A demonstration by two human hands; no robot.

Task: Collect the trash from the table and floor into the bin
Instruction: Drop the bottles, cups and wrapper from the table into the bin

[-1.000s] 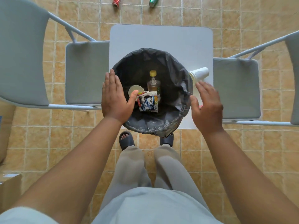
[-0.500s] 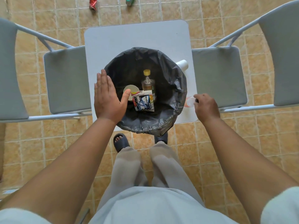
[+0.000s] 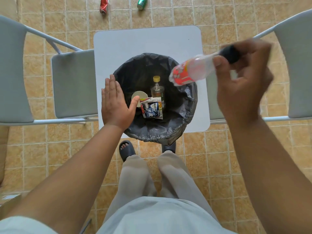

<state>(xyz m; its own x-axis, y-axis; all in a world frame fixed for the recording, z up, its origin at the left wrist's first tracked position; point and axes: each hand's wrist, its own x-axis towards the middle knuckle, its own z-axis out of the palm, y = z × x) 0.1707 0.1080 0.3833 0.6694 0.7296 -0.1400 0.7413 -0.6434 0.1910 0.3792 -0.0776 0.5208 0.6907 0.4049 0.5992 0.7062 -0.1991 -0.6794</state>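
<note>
Since the earlier frame, the right hand point(image 3: 243, 78) has risen from the table edge to the upper right of the frame, and it now grips a clear plastic bottle point(image 3: 190, 70) with a red label. The hand is blurred with motion, so the exact finger placement is hard to make out, but the fingers are clenched around the bottle's dark cap end. The bottle tilts down and left, its base hanging over the right rim of the bin point(image 3: 189, 105).

The bin, lined with a black bag, sits at the center of the frame on a small white table point(image 3: 145, 41). Inside lie a bottle with a yellow cap point(image 3: 157, 89), a flattened gum box point(image 3: 152, 108) and a round pale lid point(image 3: 139, 96), partly hidden by the left thumb. The left hand point(image 3: 114, 105) rests flat on the bin's left rim, fingers straight and released, holding nothing.

Gray folding chairs point(image 3: 74, 83) flank the table; the right one is largely hidden behind the right arm. At the top edge, two crushed cans, a red can point(image 3: 103, 5) and a green can point(image 3: 141, 3), lie on the tiled floor point(image 3: 33, 149), both partly cut off. The person's legs and sandals show below the bin.
</note>
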